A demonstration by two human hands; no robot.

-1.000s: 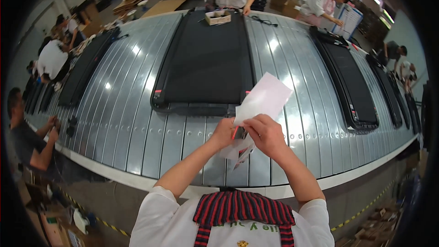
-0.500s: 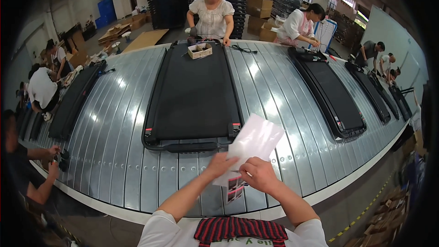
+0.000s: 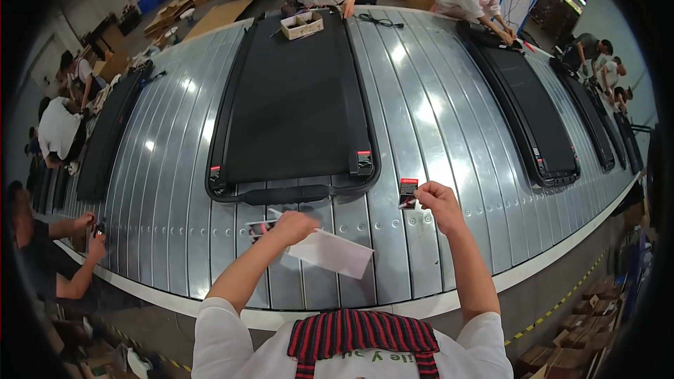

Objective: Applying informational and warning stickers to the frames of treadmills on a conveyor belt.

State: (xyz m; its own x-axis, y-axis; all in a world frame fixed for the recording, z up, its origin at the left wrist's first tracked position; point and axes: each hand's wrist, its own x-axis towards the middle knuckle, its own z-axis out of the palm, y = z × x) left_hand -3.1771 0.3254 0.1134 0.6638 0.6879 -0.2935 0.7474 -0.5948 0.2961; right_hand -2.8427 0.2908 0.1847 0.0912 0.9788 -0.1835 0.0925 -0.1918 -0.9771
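Note:
Between the fingertips of my right hand [image 3: 439,205] is a small black and red warning sticker [image 3: 408,194], held up off the metal slats. My left hand [image 3: 293,228] is closed on white sticker sheets [image 3: 333,255], which hang down to the right and look a little blurred; a printed part shows on their left side. Just beyond both hands lies a black treadmill base [image 3: 295,109] with a dark belt and a padded bar along its near end. Similar red and black stickers [image 3: 364,161] sit on its two near corners.
A slatted metal conveyor [image 3: 421,133] carries more treadmill bases [image 3: 530,105] to the right and left. A parts box [image 3: 302,24] rests on the far end of the middle base, near a coiled cable [image 3: 379,21]. Co-workers stand along the far side and at the left.
My hands have come apart: the left went left with the sheets, the right went right and up with one sticker taken off. The view has tilted down somewhat.

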